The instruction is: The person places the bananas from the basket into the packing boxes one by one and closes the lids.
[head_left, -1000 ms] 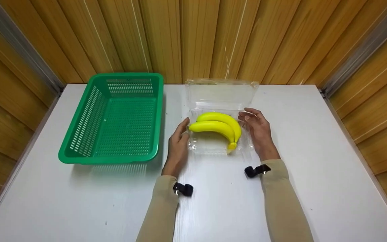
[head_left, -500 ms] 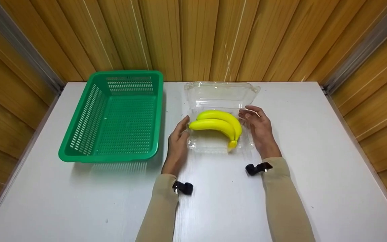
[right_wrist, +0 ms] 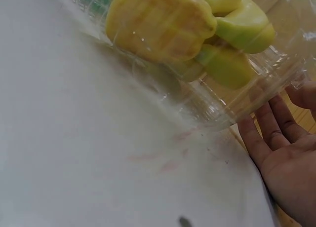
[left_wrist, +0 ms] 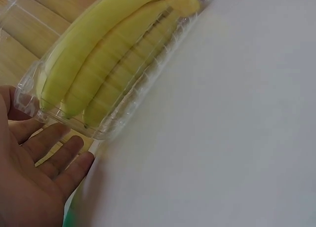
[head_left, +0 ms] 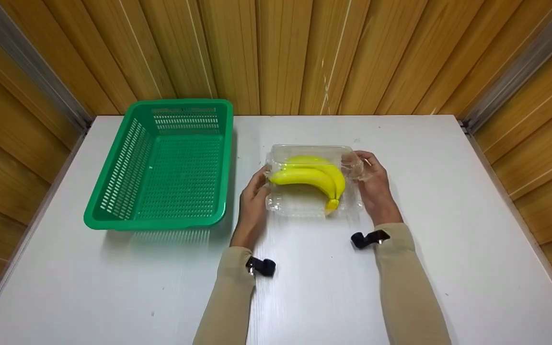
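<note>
A bunch of yellow bananas (head_left: 307, 178) lies in a clear plastic clamshell box (head_left: 295, 207), its stem end toward the near right corner. The box's hinged lid (head_left: 312, 151) tilts forward over the far part of the bunch. At the box's left side is my left hand (head_left: 253, 203), fingers extended at its end wall in the left wrist view. My right hand (head_left: 375, 191) stands at the opposite side, partly behind the clear lid. In the right wrist view, straight fingers (right_wrist: 269, 123) reach the box's lower edge. The cut stem (right_wrist: 158, 27) shows through the plastic.
A green plastic basket (head_left: 226, 191) with slotted walls stands on the white table (head_left: 304, 287), left of my left hand. Wood-look panels (head_left: 281, 57) rise behind the table and at both sides. Small black cameras (head_left: 262, 267) sit on both wrists.
The box lid has swung from standing up at the back to leaning forward over the bananas. My hands have hardly moved, and the bananas stay in place.
</note>
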{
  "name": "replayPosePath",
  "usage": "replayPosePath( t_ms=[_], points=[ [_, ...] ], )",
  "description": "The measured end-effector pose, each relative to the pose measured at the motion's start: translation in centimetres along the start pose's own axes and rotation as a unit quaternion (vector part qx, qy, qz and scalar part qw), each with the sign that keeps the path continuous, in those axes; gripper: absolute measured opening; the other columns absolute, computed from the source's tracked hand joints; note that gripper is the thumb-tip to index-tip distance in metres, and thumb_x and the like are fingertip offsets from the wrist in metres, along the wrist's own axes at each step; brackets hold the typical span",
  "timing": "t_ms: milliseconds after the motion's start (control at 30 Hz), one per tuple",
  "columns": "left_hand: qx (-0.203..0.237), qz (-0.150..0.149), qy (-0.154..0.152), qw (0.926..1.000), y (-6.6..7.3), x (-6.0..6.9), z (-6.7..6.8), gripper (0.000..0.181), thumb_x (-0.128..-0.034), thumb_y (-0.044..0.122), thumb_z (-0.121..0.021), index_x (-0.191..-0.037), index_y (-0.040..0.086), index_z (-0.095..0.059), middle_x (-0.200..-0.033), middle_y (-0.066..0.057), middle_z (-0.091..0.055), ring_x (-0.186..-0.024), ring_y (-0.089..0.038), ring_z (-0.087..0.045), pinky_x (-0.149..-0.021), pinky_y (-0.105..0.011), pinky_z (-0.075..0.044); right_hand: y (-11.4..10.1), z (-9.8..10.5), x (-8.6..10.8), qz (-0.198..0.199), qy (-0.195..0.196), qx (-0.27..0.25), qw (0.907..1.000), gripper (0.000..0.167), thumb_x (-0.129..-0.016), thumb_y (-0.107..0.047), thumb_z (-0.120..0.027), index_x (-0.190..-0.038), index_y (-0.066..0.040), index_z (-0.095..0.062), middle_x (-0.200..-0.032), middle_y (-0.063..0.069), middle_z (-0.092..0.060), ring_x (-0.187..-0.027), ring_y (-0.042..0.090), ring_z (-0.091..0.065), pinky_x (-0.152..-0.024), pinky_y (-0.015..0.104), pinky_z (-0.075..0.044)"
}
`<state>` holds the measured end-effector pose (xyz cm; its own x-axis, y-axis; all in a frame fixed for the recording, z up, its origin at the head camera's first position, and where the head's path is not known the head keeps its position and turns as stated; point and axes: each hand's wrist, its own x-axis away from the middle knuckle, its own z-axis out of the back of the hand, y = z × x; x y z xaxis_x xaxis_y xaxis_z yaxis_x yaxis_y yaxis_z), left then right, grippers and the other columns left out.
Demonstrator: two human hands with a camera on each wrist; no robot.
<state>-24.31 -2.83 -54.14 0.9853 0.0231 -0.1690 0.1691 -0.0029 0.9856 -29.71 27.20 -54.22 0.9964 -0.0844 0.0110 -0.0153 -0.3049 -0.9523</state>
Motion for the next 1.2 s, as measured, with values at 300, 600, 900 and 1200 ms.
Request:
replayPosePath(
  t_ms=[300, 600, 900, 1200],
  points=[
    [0.033, -0.011, -0.004, 0.9994, 0.07, -0.16, 0.03, 0.054, -0.1026, -0.002, -0.048, -0.156, -0.002, -0.047, -0.158, -0.018, -0.051, -0.141, -0.034, -0.051, -0.116, -0.044, -0.044, -0.41, 0.07, 0.04, -0.014, -0.004, -0.017, 0.9998, 0.033, -0.104, -0.021, -0.070, -0.132, -0.004, -0.064, -0.132, 0.012, -0.070, -0.129, 0.029, -0.063, -0.110, 0.036, -0.050],
    [0.069, -0.002, 0.022, 0.9974, 0.22, -0.04, -0.11, 0.052, -0.1057, 0.003, -0.040, -0.156, 0.004, -0.052, -0.155, -0.012, -0.055, -0.141, -0.030, -0.053, -0.112, -0.050, -0.043, -0.45, 0.10, 0.01, -0.008, -0.008, -0.030, 0.9995, 0.032, -0.106, -0.019, -0.068, -0.131, 0.000, -0.064, -0.131, 0.012, -0.071, -0.128, 0.028, -0.064, -0.112, 0.037, -0.048],
    [0.076, -0.020, 0.027, 0.9965, 0.00, -0.10, -0.15, 0.046, -0.1077, 0.008, -0.048, -0.152, 0.000, -0.055, -0.154, -0.013, -0.057, -0.140, -0.030, -0.054, -0.110, -0.046, -0.048, -0.58, 0.18, -0.05, -0.017, -0.016, -0.011, 0.9997, 0.023, -0.110, -0.013, -0.059, -0.129, -0.001, -0.067, -0.128, 0.009, -0.073, -0.128, 0.029, -0.063, -0.115, 0.038, -0.044],
    [0.062, -0.025, 0.030, 0.9973, -0.25, 0.09, -0.09, 0.047, -0.1019, 0.000, -0.050, -0.148, -0.006, -0.057, -0.152, -0.018, -0.058, -0.132, -0.034, -0.060, -0.102, -0.034, -0.052, -0.26, 0.03, 0.06, -0.028, -0.002, -0.048, 0.9985, 0.028, -0.110, -0.008, -0.056, -0.133, 0.004, -0.065, -0.128, 0.014, -0.072, -0.127, 0.030, -0.063, -0.114, 0.039, -0.046]
  ],
)
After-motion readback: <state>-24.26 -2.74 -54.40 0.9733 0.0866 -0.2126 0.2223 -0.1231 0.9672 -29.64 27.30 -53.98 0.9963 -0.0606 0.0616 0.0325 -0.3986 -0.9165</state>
